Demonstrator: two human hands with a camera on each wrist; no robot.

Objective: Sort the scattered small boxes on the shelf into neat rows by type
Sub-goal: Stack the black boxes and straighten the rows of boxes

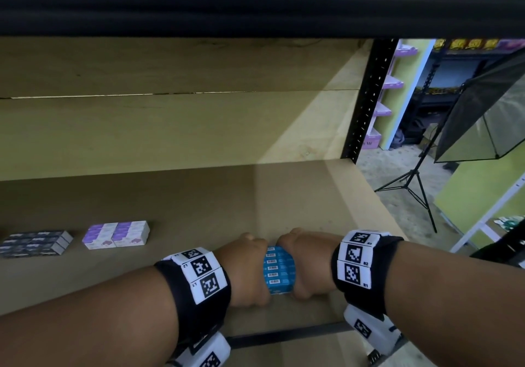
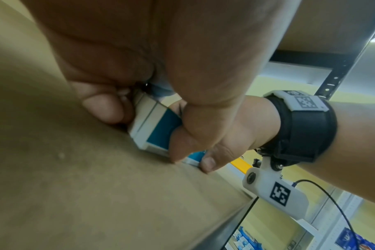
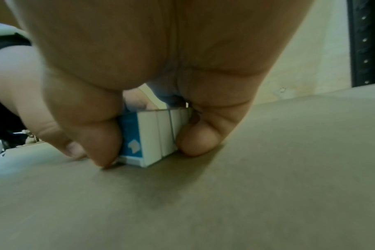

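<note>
On the shelf board (image 1: 199,196), far to the left, a block of dark navy boxes (image 1: 34,243) lies flat near the left edge, long sides running left to right. Just to its right, apart from it, sits a tidy block of purple-and-white boxes (image 1: 116,234), also lying lengthwise across the shelf.

Further right, close to the front edge, the left hand (image 1: 244,267) presses against the left side of a row of blue boxes (image 1: 278,270), fingers curled down around it to the board. The boxes stand packed face to face, barcode sides up; the row's long axis runs from the front edge toward the back. The right hand (image 1: 305,264) clamps the row's opposite side, thumb (image 3: 92,135) and fingers (image 3: 199,137) wrapped around the white-and-blue ends (image 3: 152,137). The row rests on the board, squeezed between both hands.
</note>
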